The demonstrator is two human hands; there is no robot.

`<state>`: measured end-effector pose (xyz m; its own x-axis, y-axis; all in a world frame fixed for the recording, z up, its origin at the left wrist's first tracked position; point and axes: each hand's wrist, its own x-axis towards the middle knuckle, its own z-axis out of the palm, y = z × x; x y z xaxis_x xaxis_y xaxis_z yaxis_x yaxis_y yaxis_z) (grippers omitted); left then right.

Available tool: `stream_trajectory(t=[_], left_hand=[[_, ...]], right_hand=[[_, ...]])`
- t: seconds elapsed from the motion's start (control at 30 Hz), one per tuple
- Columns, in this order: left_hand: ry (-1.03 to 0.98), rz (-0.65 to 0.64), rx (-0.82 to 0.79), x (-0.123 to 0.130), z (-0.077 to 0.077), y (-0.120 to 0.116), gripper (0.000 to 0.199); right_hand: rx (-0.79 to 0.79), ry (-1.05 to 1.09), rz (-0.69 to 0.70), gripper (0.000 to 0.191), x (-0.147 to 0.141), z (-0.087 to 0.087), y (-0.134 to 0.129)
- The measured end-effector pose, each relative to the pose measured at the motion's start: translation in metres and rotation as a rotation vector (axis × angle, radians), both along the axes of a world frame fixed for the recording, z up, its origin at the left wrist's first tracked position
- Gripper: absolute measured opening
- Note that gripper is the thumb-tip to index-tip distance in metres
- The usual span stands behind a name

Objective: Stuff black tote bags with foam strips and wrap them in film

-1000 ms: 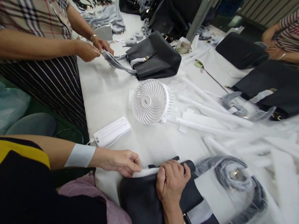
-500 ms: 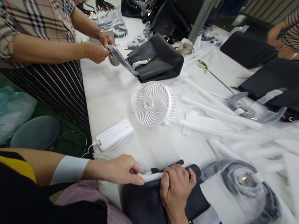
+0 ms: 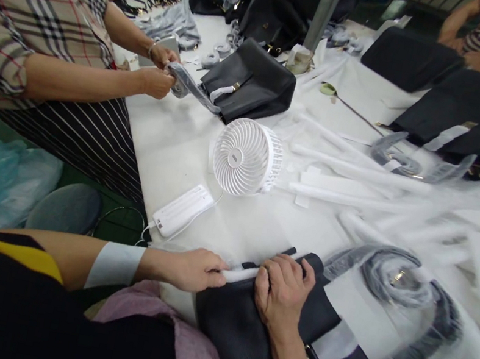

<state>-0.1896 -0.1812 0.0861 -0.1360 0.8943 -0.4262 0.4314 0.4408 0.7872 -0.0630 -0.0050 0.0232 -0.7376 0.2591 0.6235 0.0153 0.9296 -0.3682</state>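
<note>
A black leather bag [image 3: 237, 327] lies at the table's near edge, with a gold buckle and a pale wrapped strap piece [image 3: 335, 343] on it. At the bag's upper edge my left hand [image 3: 194, 269] pinches the end of a white padded roll [image 3: 238, 274]. The fingers of my right hand [image 3: 283, 289] are curled over the same roll and the bag's edge, knuckles up. What lies beneath the right palm is hidden. To the right of the bag is a plastic-wrapped black strap [image 3: 399, 276], coiled.
Ahead stand a white fan [image 3: 244, 157] and a white power bank [image 3: 183, 210] with a cable. At left a person in a checked shirt handles a wrapped strap by another black bag [image 3: 257, 80]. White rolls [image 3: 362, 170] spread rightward. A metal post [image 3: 326, 12] rises behind.
The view has shifted slightly. Both my hands keep their hold on the roll and bag, with little movement. The person at left has drawn the wrapped strap slightly.
</note>
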Motion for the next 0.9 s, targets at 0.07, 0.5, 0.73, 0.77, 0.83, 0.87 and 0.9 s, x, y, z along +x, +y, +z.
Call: stream_trajectory(t=[0.07,0.5,0.73,0.77,0.83,0.87,0.9], left_hand=[[-0.133,-0.01,0.057,-0.004,-0.001,-0.003,0.035],[0.249,0.088,0.037,-0.009,-0.002,0.0,0.018],[0.185,0.174,-0.047,0.011,0.015,0.004,0.019],[0.179,0.177,-0.064,0.014,0.014,0.005,0.023],[0.16,0.237,-0.105,0.021,0.01,0.008,0.035],[0.14,0.287,-0.124,0.024,0.007,0.01,0.042],[0.105,0.34,-0.135,0.026,0.002,0.011,0.049]], right_hand=[[-0.006,-0.003,-0.004,0.021,0.0,-0.001,0.0],[0.0,-0.032,-0.002,0.02,0.0,0.001,-0.001],[-0.015,-0.015,-0.001,0.019,0.001,-0.001,0.0],[-0.014,-0.015,0.0,0.019,0.001,-0.001,0.001],[-0.013,-0.019,-0.001,0.02,0.002,-0.001,0.001],[-0.015,-0.022,-0.001,0.02,0.002,-0.001,0.001],[-0.019,-0.024,-0.001,0.02,0.002,-0.001,0.001]])
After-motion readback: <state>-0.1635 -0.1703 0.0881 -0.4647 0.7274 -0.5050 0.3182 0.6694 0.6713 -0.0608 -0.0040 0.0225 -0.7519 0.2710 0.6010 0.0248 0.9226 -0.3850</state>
